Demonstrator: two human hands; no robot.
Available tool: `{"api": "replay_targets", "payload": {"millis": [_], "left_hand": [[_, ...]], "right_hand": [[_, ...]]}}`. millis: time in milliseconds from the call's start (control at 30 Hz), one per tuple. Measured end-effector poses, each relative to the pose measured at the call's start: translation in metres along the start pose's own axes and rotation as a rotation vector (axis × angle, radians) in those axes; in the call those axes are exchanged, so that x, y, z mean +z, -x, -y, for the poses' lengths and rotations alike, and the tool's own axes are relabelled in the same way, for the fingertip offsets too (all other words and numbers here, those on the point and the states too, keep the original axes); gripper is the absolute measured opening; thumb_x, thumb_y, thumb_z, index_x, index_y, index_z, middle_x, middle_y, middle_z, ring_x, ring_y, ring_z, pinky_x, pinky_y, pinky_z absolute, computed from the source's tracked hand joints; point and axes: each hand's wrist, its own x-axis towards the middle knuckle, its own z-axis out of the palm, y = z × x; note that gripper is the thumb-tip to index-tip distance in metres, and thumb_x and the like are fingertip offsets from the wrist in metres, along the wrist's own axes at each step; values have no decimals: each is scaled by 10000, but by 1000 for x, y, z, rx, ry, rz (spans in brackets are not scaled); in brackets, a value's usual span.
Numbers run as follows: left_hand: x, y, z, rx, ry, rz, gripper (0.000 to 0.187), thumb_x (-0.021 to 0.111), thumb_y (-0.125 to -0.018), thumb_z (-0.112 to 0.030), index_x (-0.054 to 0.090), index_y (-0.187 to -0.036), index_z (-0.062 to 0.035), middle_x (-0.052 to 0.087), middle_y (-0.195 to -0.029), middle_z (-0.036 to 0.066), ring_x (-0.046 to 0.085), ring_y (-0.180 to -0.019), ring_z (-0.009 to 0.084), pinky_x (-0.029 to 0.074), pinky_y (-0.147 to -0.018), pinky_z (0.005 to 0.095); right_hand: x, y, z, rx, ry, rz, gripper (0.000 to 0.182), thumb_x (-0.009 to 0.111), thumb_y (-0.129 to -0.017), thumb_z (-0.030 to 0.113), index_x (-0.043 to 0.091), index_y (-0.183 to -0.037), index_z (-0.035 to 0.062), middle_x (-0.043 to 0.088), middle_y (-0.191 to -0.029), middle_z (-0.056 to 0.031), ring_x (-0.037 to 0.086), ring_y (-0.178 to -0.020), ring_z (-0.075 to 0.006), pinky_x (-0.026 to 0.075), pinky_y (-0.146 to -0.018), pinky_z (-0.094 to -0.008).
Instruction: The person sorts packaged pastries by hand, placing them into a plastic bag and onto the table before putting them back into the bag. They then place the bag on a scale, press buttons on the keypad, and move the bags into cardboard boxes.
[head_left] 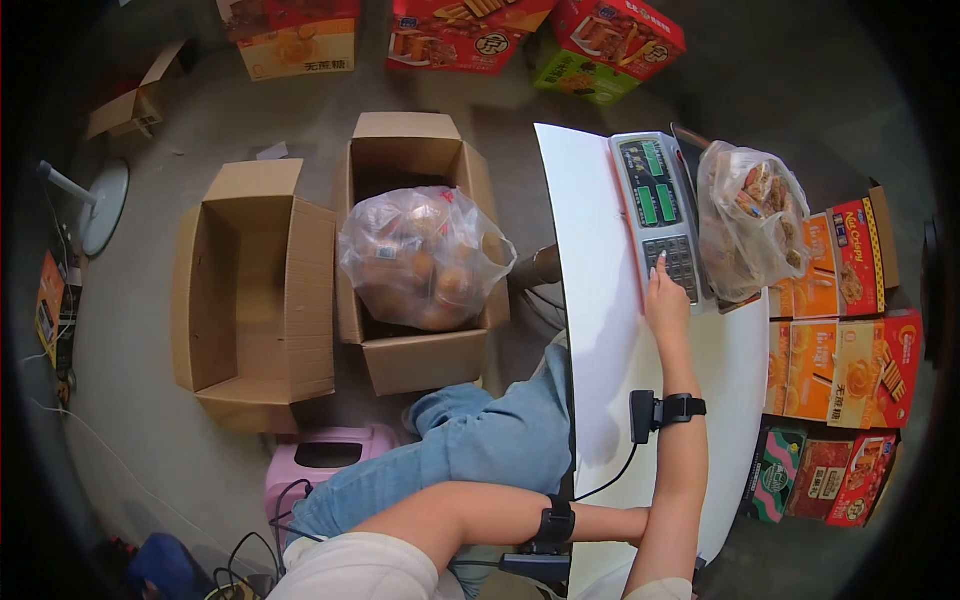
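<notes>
My right hand is at the keypad of a digital scale. Its index finger is stretched out onto the keys, and the hand holds nothing. Green displays are lit on the scale above the keys. On the pan to the right sits a translucent plastic bag of brown packaged items. My left forearm lies across the near end of the white table and passes behind the right forearm, which hides the left hand's fingers.
A tied clear bag of round orange items rests in an open carton. Beside it stands another open carton. Snack boxes line the table's right side; more boxes stand at the back. A pink stool is lower left.
</notes>
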Motion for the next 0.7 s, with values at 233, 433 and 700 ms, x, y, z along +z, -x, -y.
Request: {"api": "replay_targets", "payload": {"millis": [233, 433, 700], "left_hand": [[-4, 4, -6, 35, -7, -27, 369, 456, -901, -276, 471, -1231, -112, 516, -1180, 37, 465, -1033, 174, 386, -866, 315], [-4, 5, -10, 53, -13, -34, 371, 480, -895, -266, 471, -1228, -103, 516, -1179, 37, 462, -1040, 165, 386, -868, 317], [2, 3, -7, 117, -53, -74, 376, 512, -887, -253, 472, -1224, -91, 515, -1178, 38, 459, -1050, 152, 386, -871, 318]], "right_hand": [[0, -2, 3, 19, -2, 30, 437, 373, -915, 285, 423, -1310, 105, 614, -716, -228, 610, -692, -376, 476, -661, -465], [1, 4, 6, 11, 88, 41, 484, 377, -911, 283, 347, -1354, 91, 616, -712, -198, 611, -670, -353, 479, -657, -453], [-1, 1, 4, 3, 10, 58, 488, 387, -893, 260, 358, -1345, 80, 607, -709, -226, 610, -675, -366, 472, -670, -463]]}}
